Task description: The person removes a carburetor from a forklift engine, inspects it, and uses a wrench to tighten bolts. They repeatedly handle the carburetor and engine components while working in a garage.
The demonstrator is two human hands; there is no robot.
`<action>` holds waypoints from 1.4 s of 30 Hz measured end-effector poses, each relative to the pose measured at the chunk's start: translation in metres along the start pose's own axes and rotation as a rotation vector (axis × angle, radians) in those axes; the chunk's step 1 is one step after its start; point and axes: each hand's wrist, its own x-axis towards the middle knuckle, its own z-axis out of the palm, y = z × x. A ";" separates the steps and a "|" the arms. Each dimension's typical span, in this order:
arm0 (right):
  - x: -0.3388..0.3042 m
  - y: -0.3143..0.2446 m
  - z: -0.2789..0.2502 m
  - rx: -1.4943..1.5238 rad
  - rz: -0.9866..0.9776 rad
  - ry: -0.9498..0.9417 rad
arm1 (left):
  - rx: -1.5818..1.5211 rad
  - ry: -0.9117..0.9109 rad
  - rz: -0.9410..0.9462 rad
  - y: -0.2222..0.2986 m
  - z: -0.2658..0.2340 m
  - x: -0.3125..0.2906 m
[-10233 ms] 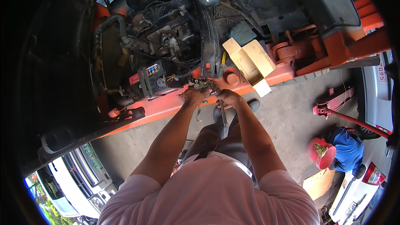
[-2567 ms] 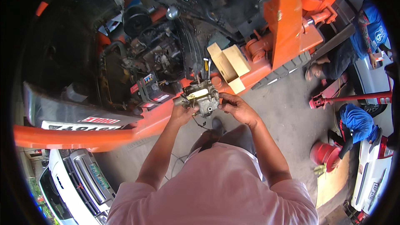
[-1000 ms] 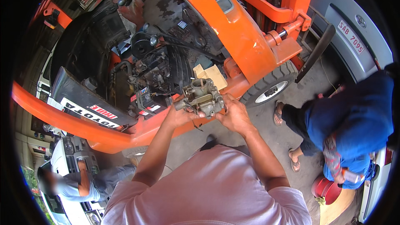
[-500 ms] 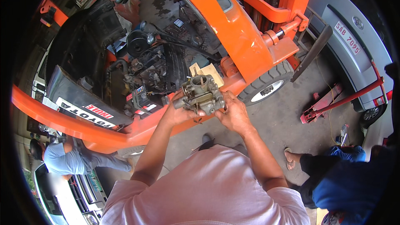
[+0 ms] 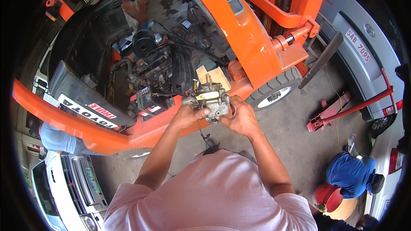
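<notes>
A grey metal carburetor (image 5: 217,106) is held up between my two hands, in front of the orange forklift (image 5: 252,47). My left hand (image 5: 187,116) grips its left side, with the thumb pressed on the lower front. Around the right side closes my right hand (image 5: 242,119), its thumb under the lower edge. The carburetor's side faces me, and its round top opening is mostly turned out of sight. A thin dark cable or linkage (image 5: 203,132) hangs below it. Most of my fingertips are hidden behind the body.
Beyond my hands is the open engine bay with a battery (image 5: 147,105) and a piece of cardboard (image 5: 216,77). A red floor jack (image 5: 327,115) stands right, near a silver van (image 5: 364,38). A person in blue (image 5: 351,173) crouches by a red bucket (image 5: 327,196). Another bends at left (image 5: 60,139).
The carburetor has been tilted, so its top opening no longer faces me. The person close at right has mostly left view, uncovering the bucket. The person at left is now more hidden behind the forklift.
</notes>
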 end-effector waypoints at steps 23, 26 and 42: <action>0.014 0.011 0.014 0.084 -0.032 0.079 | -0.061 -0.035 0.132 0.006 -0.003 0.010; 0.016 0.016 0.016 0.127 -0.053 0.087 | 0.013 -0.074 0.071 0.006 -0.007 0.014; 0.019 0.028 0.020 0.309 0.087 -0.031 | 0.298 -0.013 0.037 0.022 -0.004 0.022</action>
